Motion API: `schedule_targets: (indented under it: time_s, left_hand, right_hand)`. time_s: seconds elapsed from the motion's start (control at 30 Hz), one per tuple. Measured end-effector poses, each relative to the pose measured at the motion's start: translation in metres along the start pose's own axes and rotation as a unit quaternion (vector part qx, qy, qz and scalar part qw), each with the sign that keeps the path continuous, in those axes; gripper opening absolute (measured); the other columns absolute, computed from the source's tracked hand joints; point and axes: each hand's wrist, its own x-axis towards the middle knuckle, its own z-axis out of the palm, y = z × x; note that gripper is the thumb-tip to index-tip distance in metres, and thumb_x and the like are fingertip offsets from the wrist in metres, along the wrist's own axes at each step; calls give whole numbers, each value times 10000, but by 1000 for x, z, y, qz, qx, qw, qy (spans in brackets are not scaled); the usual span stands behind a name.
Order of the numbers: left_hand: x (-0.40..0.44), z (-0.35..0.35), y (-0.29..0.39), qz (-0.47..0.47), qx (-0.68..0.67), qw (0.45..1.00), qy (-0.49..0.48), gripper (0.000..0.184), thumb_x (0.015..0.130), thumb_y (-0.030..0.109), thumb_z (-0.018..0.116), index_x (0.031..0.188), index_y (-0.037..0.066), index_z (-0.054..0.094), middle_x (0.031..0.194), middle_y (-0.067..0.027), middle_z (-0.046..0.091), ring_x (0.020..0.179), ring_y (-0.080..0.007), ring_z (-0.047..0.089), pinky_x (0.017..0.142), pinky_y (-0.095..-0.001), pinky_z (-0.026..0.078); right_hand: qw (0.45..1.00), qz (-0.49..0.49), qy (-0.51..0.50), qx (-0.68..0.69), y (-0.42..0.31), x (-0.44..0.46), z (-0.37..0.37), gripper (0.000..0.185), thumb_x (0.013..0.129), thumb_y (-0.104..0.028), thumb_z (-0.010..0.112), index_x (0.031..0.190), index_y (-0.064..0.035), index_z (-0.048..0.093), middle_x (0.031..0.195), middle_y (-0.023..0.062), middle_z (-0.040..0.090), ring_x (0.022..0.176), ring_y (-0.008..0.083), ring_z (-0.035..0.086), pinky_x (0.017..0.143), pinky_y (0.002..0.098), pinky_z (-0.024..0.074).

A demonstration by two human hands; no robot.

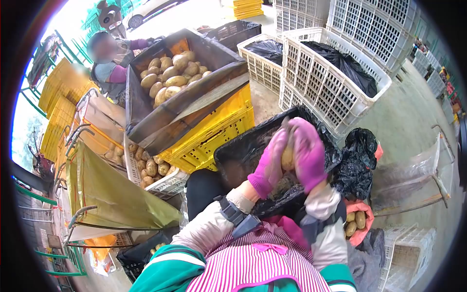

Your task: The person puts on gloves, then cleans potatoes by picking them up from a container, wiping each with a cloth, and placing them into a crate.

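Both of my hands wear pink gloves and are held together over a crate lined with black plastic [233, 148]. Between them is a potato [288, 156], partly covered by the fingers. My left hand [270, 163] wraps it from the left side. On the other side, my right hand [308, 153] is closed round it, a little blurred. The fingertips of both gloves look dark and dirty. What lies at the bottom of the lined crate is mostly hidden by my hands and wrists.
A dark-lined bin of potatoes [171, 78] stands on a yellow crate [214, 129] ahead left. A white crate of potatoes [177, 182] sits below. White crates [318, 78] are stacked right, near a black plastic bag [357, 160] and red sack [367, 214]. A co-worker [107, 63] stands behind the bin.
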Motion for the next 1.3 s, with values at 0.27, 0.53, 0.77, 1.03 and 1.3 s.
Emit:
schedule_targets:
  time_s: [0.27,0.53,0.77,1.03,1.3]
  left_hand:
    - [-24,-39,46,-253,-463,849,9,578,984,484,430,1368,53,430,1242,-120,588,1108,-260,609,856,-395,544]
    - [-33,-37,30,-234,-437,862,-104,495,999,421,440,1316,41,456,1288,-132,537,1103,-230,594,920,-340,516]
    - [-37,-45,48,-224,-437,871,-20,494,973,401,496,1307,42,447,1272,-146,562,1054,-227,620,883,-345,530]
    - [-38,-43,37,-294,-534,768,-197,538,997,490,385,1264,37,501,1132,-171,631,846,-274,661,723,-307,555]
    - [-31,-17,19,-178,-11,984,7,557,983,536,407,1249,55,496,989,-83,622,738,-139,605,597,-273,490]
  right_hand:
    - [981,97,77,151,-48,-16,-5,314,1008,-204,482,1183,34,588,1127,113,644,1058,210,619,879,348,520]
    - [996,66,55,9,-39,-12,20,275,967,-214,566,1073,26,652,995,130,688,905,177,641,838,298,498]
    - [996,-82,34,-30,-51,-38,10,280,932,-168,595,1162,-11,621,1155,156,642,1085,260,621,951,330,484]
    - [948,152,52,274,-51,-17,-9,285,972,-193,565,1151,21,622,1082,96,667,983,157,630,884,273,494]
    - [949,223,61,213,-26,-32,18,287,921,-120,624,1163,34,613,1069,124,667,984,225,639,911,304,487]
